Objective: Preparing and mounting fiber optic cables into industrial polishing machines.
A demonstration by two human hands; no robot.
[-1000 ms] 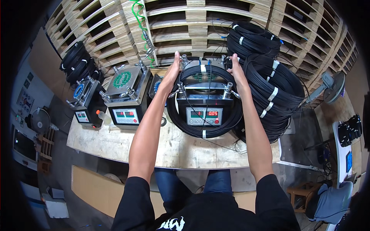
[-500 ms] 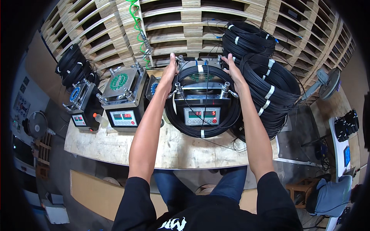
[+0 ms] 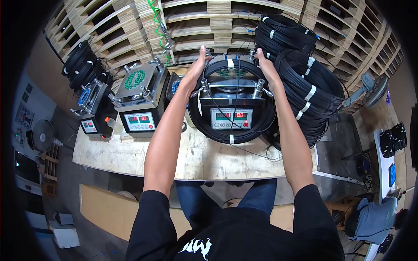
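Black cable coil (image 3: 217, 136), one, ringing the display panel (image 3: 231, 118) of a metal machine (image 3: 237, 103). My left hand (image 3: 196, 75) and right hand (image 3: 268, 73) flank its upper rim; fingers partly hidden, I cannot tell whether they grip. Judged springy, moderately light, kink-prone; best held by both sides, strands gathered.

Cable coil (image 3: 211, 134) black, tape bands (image 3: 231, 138) white; machine (image 3: 222, 104) silver and black; spiral hose (image 3: 156, 16) green.

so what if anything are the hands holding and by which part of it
Probably the coil of black cable, by its upper left and right sides, the hands one at each; the grip is mostly hidden, so not certain.
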